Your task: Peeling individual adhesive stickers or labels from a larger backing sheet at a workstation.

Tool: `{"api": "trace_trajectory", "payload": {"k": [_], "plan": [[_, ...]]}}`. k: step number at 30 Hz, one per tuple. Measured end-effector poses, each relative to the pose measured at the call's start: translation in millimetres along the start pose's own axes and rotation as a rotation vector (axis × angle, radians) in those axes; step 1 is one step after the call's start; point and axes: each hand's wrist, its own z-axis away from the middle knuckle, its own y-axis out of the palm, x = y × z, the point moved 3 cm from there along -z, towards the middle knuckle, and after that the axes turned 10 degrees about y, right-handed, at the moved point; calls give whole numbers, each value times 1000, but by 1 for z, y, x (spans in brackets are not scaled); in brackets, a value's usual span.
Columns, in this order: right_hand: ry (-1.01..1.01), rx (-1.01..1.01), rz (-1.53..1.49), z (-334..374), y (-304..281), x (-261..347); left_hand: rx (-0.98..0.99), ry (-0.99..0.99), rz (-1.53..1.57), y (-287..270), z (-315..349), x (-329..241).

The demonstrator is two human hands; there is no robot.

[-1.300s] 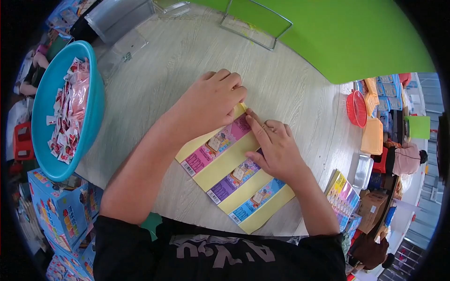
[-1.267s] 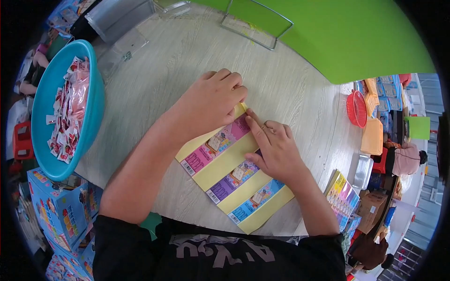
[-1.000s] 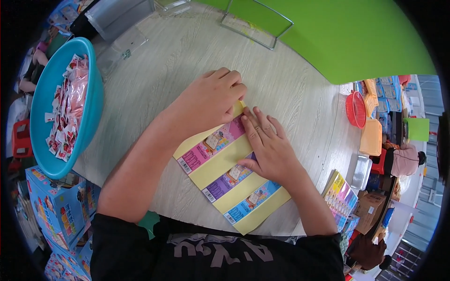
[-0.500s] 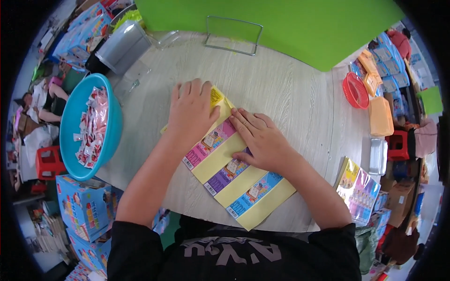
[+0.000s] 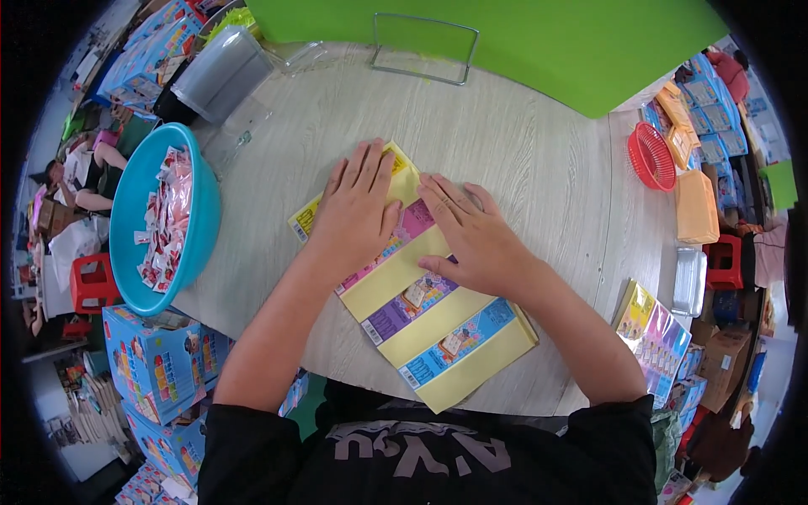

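Note:
A pale yellow printed card sheet [image 5: 438, 324] with pink, purple and blue picture strips lies slantwise on the table before me. Its far end carries a bright yellow strip. My left hand [image 5: 353, 206] rests flat on that far end, fingers stretched forward and covering part of the yellow and pink strips. Across the sheet's right side lies my right hand [image 5: 475, 240], fingers spread, its thumb reaching over the purple strip. Neither hand grips anything; both press on the sheet.
At left stands a turquoise basin [image 5: 210, 210] holding small wrapped packets. A wire stand [image 5: 421, 76] lies near a green board [image 5: 522, 50] at the back. Red basket [image 5: 652, 157], orange container [image 5: 696, 208] and a stack of printed sheets [image 5: 652, 337] line the right side.
My left hand has shifted slightly right and flattened, baring more of the yellow strip on its left. The right hand has moved a little right, still on the sheet.

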Motion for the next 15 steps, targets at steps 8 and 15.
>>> {"api": "trace_trajectory", "payload": {"k": [8,15], "plan": [[-2,34,12,-6,1,1,-2,30,21,-1,-1,0],[5,57,9,-8,5,5,-19,22,64,1,-1,2]]}}
